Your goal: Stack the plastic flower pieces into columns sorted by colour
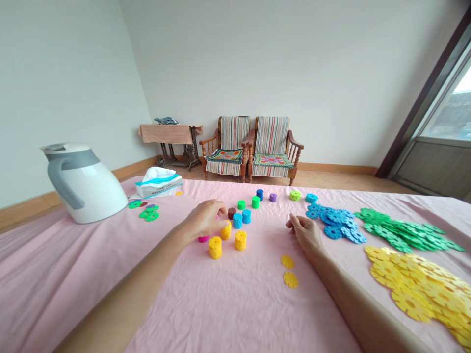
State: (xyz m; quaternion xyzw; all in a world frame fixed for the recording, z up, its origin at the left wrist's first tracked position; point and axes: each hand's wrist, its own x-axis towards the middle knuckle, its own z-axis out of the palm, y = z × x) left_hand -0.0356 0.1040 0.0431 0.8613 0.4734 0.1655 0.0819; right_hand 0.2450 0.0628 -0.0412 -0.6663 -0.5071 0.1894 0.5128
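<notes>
Two bare hands reach over a bench (221, 306) covered in wrinkled pink cloth. The left hand (206, 219) is by the middle of the bench, its fingers and thumb parted and bent, with nothing visibly grasped. Its thumb is at the top of a yellow stack of notched plastic discs (225, 231); whether they touch, I cannot tell. Two more upright yellow stacks (241, 240) stand nearer the viewer, and a magenta piece (203, 239) is partly hidden by the hand.

Just beyond are a brown stack (231, 213) and two light-blue stacks (237, 221). Two bright-green stacks (255, 202) come next, then, toward the far edge, a dark-blue stack (259, 194), a purple stack (273, 197), a lime-green stack (295, 196) and a turquoise stack (311, 198).

The right hand (304, 233) has its fingers curled inward; I cannot tell whether it grips anything. Two loose yellow discs (290, 280) lie flat near it. Toward the right edge spread heaps of blue discs (334, 220), green discs (408, 231) and yellow discs (412, 299).

A white-and-grey jug (91, 191) stands by the left edge, and a tissue box (160, 186) near the far left corner.
</notes>
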